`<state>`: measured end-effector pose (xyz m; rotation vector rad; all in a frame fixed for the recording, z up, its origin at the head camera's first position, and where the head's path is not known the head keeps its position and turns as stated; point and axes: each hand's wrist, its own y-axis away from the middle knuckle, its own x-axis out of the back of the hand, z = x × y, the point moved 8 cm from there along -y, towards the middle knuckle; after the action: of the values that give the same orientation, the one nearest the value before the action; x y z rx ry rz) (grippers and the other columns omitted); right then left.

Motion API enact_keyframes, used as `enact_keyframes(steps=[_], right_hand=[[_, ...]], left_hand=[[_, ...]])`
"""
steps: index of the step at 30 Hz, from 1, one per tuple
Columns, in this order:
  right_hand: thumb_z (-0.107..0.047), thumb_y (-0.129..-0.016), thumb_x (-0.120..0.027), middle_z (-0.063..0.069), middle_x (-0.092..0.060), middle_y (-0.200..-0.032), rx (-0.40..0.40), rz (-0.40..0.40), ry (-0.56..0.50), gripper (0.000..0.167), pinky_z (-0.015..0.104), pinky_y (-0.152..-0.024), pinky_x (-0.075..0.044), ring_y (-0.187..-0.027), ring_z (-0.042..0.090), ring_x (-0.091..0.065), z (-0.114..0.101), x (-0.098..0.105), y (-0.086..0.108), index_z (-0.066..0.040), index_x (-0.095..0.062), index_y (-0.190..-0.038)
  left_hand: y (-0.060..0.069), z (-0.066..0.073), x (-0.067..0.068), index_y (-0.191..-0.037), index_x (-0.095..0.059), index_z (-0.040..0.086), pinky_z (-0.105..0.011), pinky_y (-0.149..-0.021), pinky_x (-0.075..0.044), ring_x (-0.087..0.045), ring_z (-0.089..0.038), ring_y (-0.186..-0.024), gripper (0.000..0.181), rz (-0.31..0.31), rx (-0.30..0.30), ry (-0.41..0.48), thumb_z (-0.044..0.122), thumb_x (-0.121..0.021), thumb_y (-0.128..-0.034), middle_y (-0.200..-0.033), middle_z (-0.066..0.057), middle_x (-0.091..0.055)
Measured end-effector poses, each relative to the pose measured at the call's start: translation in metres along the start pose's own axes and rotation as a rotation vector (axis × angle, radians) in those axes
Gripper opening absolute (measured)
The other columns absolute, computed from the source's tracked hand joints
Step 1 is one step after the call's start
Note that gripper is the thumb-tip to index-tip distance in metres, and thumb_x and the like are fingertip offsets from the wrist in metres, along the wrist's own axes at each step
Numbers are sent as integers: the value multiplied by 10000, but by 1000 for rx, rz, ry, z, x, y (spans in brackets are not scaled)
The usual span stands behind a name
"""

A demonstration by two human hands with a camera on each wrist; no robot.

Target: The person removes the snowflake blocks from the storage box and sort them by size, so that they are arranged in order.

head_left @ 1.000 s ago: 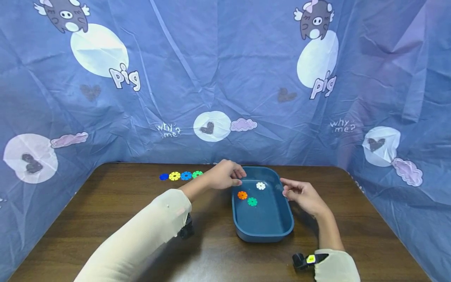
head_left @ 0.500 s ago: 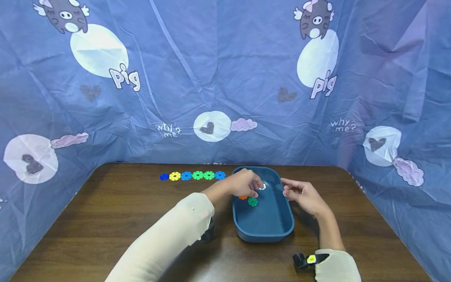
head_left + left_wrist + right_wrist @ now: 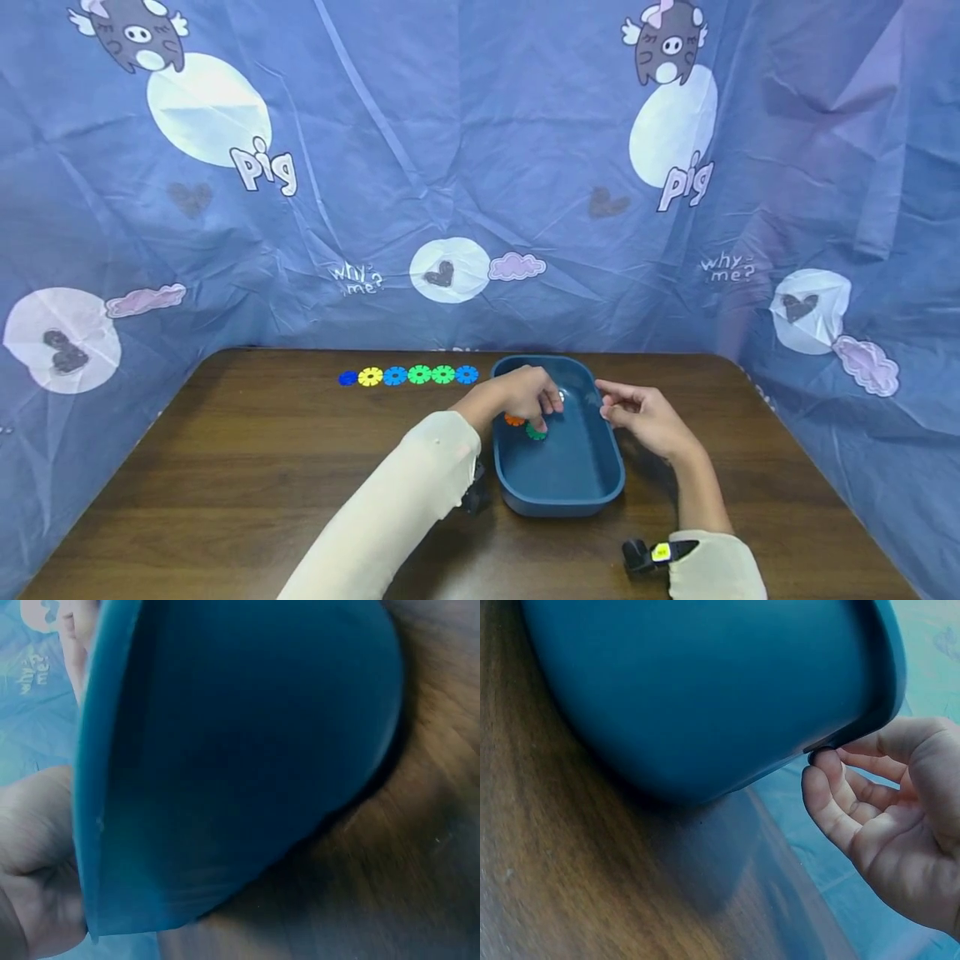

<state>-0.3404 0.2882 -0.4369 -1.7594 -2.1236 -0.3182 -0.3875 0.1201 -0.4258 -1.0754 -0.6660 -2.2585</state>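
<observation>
My left hand (image 3: 525,393) reaches down into a dark blue plastic tub (image 3: 562,507). Its fingers hang apart from the thumb, whose tip is over a green notched disc (image 3: 536,433); whether they touch cannot be told. Beside it lies an orange notched disc (image 3: 513,420), partly covered by the hand. A white disc (image 3: 562,396) shows just past the fingers. At the tub's right rim is my right hand (image 3: 648,417). In the right wrist view, the right hand's fingers (image 3: 825,784) hold the rim's edge. The tub's wall hides the left fingertips in the left wrist view.
Along the table's back edge runs a row of notched discs: dark blue, yellow (image 3: 370,377), blue, green and blue (image 3: 467,375). The brown table (image 3: 262,467) ends at a printed blue cloth (image 3: 450,183) hanging behind it.
My left hand has moved right, from the tub's left rim down into it, uncovering the right end of the disc row. The right hand has stayed at the rim.
</observation>
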Motion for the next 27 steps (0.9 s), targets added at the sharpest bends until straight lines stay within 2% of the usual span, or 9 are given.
enact_keyframes(steps=[4,10,15,27], right_hand=[[-17,-1006,-616,261,-674,-1146,-9,7,-2,451,278,-799,-601,-977,132,-664,-1,0,1,83,-523,-1436],[-16,-1012,-603,271,-676,-1163,-12,8,0,444,273,-798,-600,-965,130,-667,-2,-1,0,83,-521,-1437],[-17,-1012,-600,266,-683,-1148,-14,9,1,439,277,-787,-602,-941,113,-664,0,0,1,86,-525,-1432],[-37,-1018,-604,247,-678,-1147,-31,5,5,443,365,-835,-610,-961,136,-663,-2,-1,2,59,-529,-1443]], left_hand=[[-3,-3,-2,-1113,-763,103,-177,-799,-533,-634,-68,-928,344,-33,46,-7,49,-883,-795,-1046,-5,-725],[-3,-7,-8,-1067,-762,162,-197,-820,-538,-619,-84,-960,335,-98,103,-52,38,-890,-784,-1037,39,-692],[-7,-5,-12,-1039,-762,169,-185,-800,-532,-616,-67,-931,315,-99,96,-76,63,-902,-777,-998,54,-691],[-9,-3,-17,-980,-761,160,-180,-756,-534,-614,-54,-873,226,-62,57,-51,126,-893,-800,-924,71,-681]])
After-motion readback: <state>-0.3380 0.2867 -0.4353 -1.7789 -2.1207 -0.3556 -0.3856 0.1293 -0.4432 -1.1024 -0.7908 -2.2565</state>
